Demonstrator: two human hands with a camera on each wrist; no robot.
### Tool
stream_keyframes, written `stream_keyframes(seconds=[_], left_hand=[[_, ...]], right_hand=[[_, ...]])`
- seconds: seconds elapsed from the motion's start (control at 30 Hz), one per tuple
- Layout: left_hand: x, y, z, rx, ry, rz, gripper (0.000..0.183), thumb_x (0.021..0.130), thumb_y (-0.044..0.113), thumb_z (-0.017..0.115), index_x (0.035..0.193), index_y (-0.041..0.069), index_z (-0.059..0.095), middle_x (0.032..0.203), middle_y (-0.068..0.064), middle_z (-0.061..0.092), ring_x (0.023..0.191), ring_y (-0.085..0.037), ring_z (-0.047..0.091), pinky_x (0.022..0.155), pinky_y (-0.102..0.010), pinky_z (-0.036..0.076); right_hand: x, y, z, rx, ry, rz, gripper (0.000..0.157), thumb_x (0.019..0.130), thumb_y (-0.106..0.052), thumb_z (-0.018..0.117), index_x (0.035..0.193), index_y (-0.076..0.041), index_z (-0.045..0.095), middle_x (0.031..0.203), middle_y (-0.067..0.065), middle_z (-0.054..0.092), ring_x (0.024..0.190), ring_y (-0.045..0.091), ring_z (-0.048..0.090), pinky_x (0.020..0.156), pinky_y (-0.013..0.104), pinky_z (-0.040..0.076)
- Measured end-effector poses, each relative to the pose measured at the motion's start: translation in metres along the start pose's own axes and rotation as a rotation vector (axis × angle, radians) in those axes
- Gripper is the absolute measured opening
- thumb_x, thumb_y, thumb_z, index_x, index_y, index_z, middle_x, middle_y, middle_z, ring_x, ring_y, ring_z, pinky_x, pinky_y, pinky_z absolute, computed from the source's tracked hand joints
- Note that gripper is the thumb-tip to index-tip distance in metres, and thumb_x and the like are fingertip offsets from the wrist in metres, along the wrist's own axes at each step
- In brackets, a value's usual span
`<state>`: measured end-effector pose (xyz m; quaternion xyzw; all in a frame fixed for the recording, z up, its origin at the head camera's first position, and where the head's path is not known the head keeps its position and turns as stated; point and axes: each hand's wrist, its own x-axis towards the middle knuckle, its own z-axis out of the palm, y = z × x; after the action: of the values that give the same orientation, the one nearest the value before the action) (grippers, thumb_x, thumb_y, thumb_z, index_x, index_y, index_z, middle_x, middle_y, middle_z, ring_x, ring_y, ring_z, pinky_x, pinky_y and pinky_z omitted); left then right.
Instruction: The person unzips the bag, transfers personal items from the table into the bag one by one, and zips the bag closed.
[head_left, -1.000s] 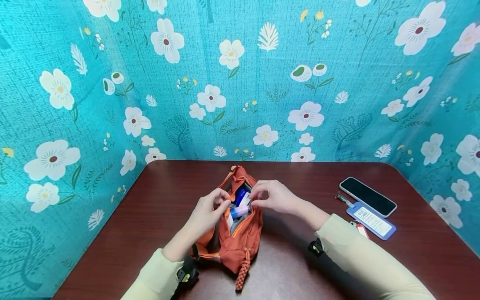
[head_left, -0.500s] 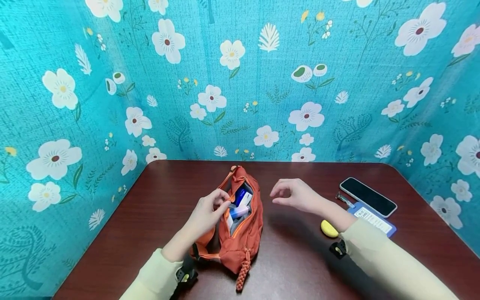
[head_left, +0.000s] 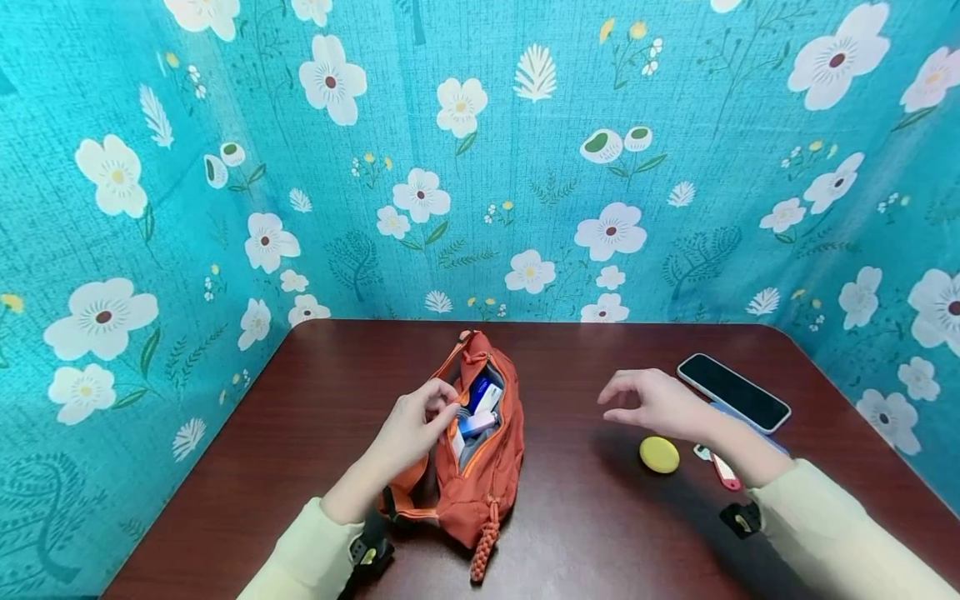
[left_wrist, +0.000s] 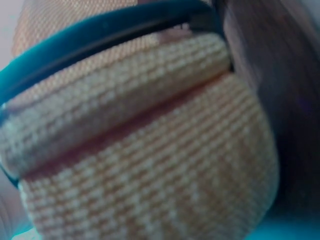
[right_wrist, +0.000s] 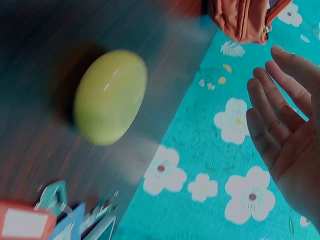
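Observation:
An orange-red waist bag (head_left: 506,467) lies unzipped on the table, its lining and contents showing. My left hand (head_left: 412,425) pinches the left edge of its opening between thumb and fingers. Inside sit a dark blue and white packet (head_left: 489,398) and a small blue-to-pink box (head_left: 477,423). My right hand (head_left: 660,402) hangs above the table, right of the bag, its fingers loosely bent with nothing in them. Just below it in the head view lies a glossy yellow rounded oval thing (head_left: 659,455), large in the right wrist view. Blurred woven fabric (left_wrist: 150,175) fills the left wrist view.
At the right lies a black-screened phone (head_left: 735,390), beside a blue card holder partly hidden by my right forearm. A red tag (head_left: 726,473) with a white label lies nearby. A flowered turquoise cloth (head_left: 465,208) hangs behind the brown table (head_left: 330,367).
My right hand has left the bag opening and moved right across the table, uncovering the yellow oval thing and covering the card holder. My left hand stays at the bag's edge.

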<state>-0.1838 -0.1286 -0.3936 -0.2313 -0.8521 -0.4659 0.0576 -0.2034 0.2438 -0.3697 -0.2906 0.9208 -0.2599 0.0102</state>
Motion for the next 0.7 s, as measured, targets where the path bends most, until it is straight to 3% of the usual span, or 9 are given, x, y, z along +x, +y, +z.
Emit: stream_keyframes(seconds=[0.13, 0.33, 0.5, 0.7], left_hand=[[0.000, -0.001, -0.001, -0.016, -0.012, -0.003, 0.005, 0.097, 0.011, 0.060, 0.101, 0.011, 0.057, 0.063, 0.003, 0.053, 0.053, -0.024, 0.057, 0.043, -0.029, 0.041], [0.001, -0.002, -0.001, -0.015, -0.008, -0.003, 0.005, 0.097, 0.010, 0.060, 0.101, 0.012, 0.056, 0.063, 0.003, 0.053, 0.051, -0.019, 0.056, 0.044, -0.029, 0.041], [0.001, -0.002, -0.001, -0.014, -0.008, -0.007, 0.005, 0.097, 0.011, 0.060, 0.101, 0.011, 0.057, 0.063, 0.003, 0.053, 0.052, -0.017, 0.055, 0.045, -0.029, 0.042], [0.000, -0.003, -0.001, -0.013, -0.009, -0.012, 0.006, 0.096, 0.009, 0.061, 0.100, 0.011, 0.057, 0.063, 0.002, 0.054, 0.051, -0.018, 0.056, 0.045, -0.028, 0.043]], right_hand=[[-0.014, 0.008, -0.007, -0.039, -0.013, 0.022, 0.019, 0.082, -0.018, 0.079, 0.101, -0.019, 0.073, 0.098, -0.002, 0.068, 0.087, 0.016, 0.062, 0.072, 0.031, 0.054], [-0.030, 0.018, -0.012, -0.035, -0.022, 0.097, 0.022, 0.082, -0.016, 0.078, 0.102, -0.015, 0.072, 0.101, 0.002, 0.068, 0.088, 0.019, 0.061, 0.070, 0.029, 0.054], [-0.042, 0.028, -0.006, -0.028, -0.025, 0.151, 0.029, 0.080, -0.016, 0.080, 0.106, -0.010, 0.070, 0.104, 0.003, 0.068, 0.092, 0.022, 0.061, 0.069, 0.025, 0.053], [-0.053, 0.036, 0.004, 0.009, -0.050, 0.185, 0.039, 0.077, -0.019, 0.082, 0.110, -0.006, 0.067, 0.100, 0.002, 0.067, 0.085, 0.019, 0.060, 0.065, 0.025, 0.052]])
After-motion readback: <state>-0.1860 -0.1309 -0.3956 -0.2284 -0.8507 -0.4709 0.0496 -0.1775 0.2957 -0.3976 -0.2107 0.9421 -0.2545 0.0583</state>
